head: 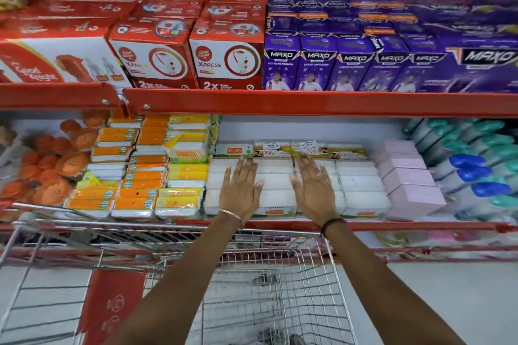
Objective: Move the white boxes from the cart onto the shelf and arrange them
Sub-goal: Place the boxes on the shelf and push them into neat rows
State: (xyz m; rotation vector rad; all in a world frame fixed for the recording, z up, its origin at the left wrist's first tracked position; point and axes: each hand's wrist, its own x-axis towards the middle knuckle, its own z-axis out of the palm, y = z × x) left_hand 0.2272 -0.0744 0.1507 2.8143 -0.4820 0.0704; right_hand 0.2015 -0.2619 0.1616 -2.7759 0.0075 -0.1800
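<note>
Several white boxes [276, 185] lie stacked in rows on the lower shelf [392, 225], between orange-yellow packs and pink boxes. My left hand [241, 189] rests flat on the left part of the white stack, fingers spread. My right hand [315, 187] lies flat on the stack a little to the right, fingers spread too. Neither hand holds anything. The wire cart [269, 288] stands below my arms in front of the shelf, and no white boxes show in the visible part of its basket.
Orange and yellow packs [145, 176] fill the shelf left of the white boxes, pink boxes [406, 179] and blue-capped bottles [476, 173] the right. Red and purple cartons [336, 64] stand on the red shelf above. A red flap [112, 305] hangs in the cart.
</note>
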